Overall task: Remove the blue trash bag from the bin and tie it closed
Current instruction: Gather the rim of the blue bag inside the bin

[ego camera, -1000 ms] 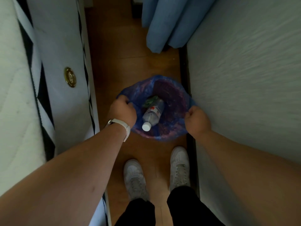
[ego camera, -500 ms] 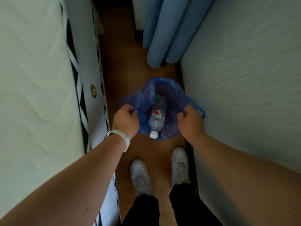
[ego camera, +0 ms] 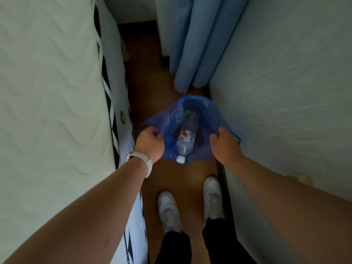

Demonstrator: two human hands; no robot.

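Since a second before, the fists had drawn closer together and the bag's mouth had narrowed from a wide round into a slack pouch. The left hand [ego camera: 150,144] and right hand [ego camera: 224,147] each had fingers [ego camera: 155,134] curled tight on a thin crinkled edge of the blue trash bag [ego camera: 206,119], which hung between them above the wooden floor [ego camera: 152,88]. Inside lay a clear plastic bottle [ego camera: 185,140], white cap nearest the white shoes [ego camera: 168,210].
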